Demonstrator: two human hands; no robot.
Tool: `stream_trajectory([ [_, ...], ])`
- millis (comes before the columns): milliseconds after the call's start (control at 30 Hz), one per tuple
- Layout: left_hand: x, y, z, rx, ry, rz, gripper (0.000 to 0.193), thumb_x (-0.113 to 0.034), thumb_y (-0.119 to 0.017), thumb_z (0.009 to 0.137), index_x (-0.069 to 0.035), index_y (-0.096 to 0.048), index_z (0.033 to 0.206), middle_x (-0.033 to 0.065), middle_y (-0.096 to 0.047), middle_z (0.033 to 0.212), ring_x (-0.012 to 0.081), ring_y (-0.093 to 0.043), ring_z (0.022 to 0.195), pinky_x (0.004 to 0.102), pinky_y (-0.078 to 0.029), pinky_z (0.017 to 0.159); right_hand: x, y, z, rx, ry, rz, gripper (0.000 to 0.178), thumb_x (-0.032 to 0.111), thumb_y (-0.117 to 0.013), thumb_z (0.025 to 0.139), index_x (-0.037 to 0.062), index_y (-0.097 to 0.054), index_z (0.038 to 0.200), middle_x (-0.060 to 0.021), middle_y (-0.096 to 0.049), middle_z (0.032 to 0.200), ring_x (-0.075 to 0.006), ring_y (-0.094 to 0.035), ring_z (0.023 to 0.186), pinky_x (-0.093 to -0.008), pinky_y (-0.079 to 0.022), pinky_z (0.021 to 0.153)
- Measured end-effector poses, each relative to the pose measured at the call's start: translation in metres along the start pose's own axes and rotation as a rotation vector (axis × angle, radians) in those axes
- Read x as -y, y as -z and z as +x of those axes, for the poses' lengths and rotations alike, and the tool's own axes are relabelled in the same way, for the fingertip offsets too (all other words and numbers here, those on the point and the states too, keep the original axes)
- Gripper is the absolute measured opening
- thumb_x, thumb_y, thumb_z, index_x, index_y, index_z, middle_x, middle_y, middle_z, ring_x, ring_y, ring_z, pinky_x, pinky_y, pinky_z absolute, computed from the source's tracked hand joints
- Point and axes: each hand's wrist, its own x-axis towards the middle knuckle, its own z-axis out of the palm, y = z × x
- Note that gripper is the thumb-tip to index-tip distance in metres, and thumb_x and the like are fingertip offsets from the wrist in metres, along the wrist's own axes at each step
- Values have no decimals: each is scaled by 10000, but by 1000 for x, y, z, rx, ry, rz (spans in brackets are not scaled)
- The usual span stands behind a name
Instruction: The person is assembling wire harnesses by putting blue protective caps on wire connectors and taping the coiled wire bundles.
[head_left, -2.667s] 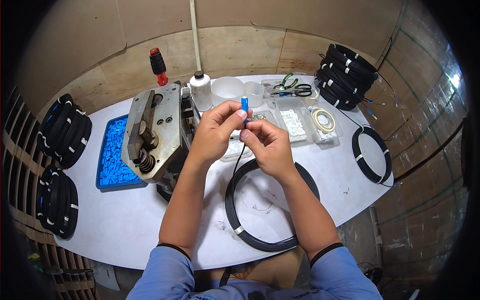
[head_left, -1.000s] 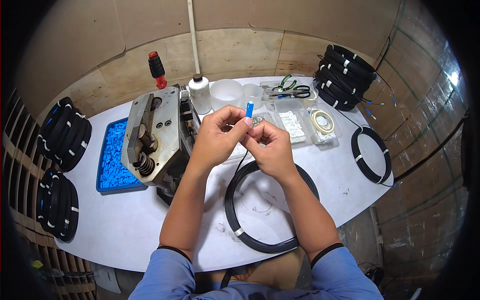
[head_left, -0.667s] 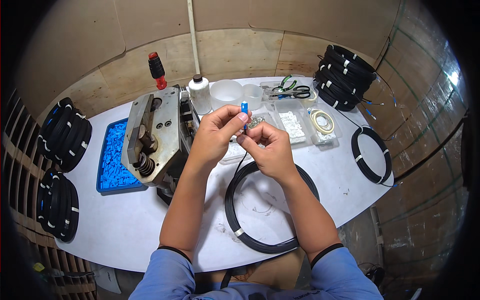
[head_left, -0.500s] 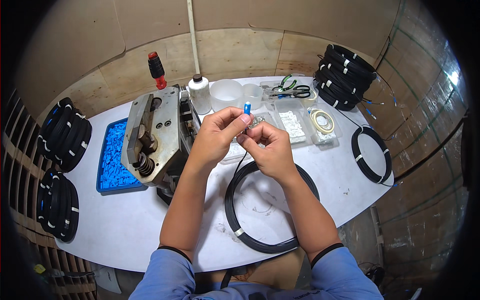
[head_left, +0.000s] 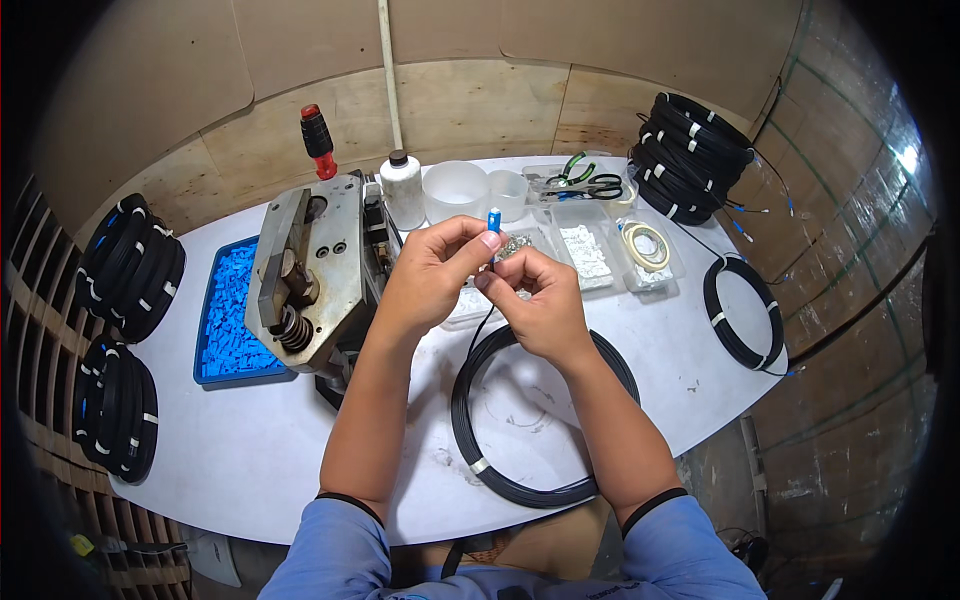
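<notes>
A small blue fibre connector [head_left: 494, 219] with a pale tip points upward between my hands. My left hand [head_left: 430, 275] is closed on it, thumb and index finger pinching its sides. Just below, my right hand [head_left: 545, 300] pinches the lower end, where the black cable meets the connector; the fingers hide the exact joint. From there the cable runs down to a black cable coil [head_left: 463, 415], which lies flat on the table under my right forearm, tied with white tape.
Left of my hands stands a metal press [head_left: 325, 270], beside a tray of blue connector parts [head_left: 228, 310]. Behind are a white bottle [head_left: 402, 190], round tubs [head_left: 455, 188], scissors [head_left: 595, 187] and boxes of white pieces [head_left: 585, 255]. More cable coils [head_left: 690, 155] are stacked at both sides.
Both hands keep their pinch on the connector and cable in nearly the same spot. The whole view has shifted slightly.
</notes>
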Motion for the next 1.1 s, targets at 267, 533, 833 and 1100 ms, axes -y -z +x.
stream_trajectory([
  [267,3,-6,1,-31,-28,8,203,-174,-639,945,21,-679,983,27,-674,836,75,-582,779,247,-483,711,1,0,0,7,1,-24,149,64,-723,852,14,-614,764,11,-621,689,-32,-524,609,-226,-451,563],
  [533,2,-8,0,2,-47,43,202,-169,-641,939,25,-676,983,37,-673,819,80,-583,746,252,-493,699,-2,0,0,1,25,12,140,59,-716,856,4,-612,780,-11,-650,713,-53,-578,643,-236,-484,604],
  [833,-1,-8,-1,-38,-16,76,191,-177,-632,941,5,-680,973,20,-675,879,81,-585,819,252,-473,759,0,3,0,18,12,-6,106,57,-713,857,5,-640,801,-15,-660,710,-55,-583,644,-239,-485,611],
  [1100,3,-9,1,-23,-70,67,183,-164,-640,934,18,-663,943,25,-649,769,64,-559,690,241,-477,635,0,3,0,14,26,-21,65,52,-700,864,5,-663,837,-20,-680,742,-57,-590,660,-240,-493,625],
])
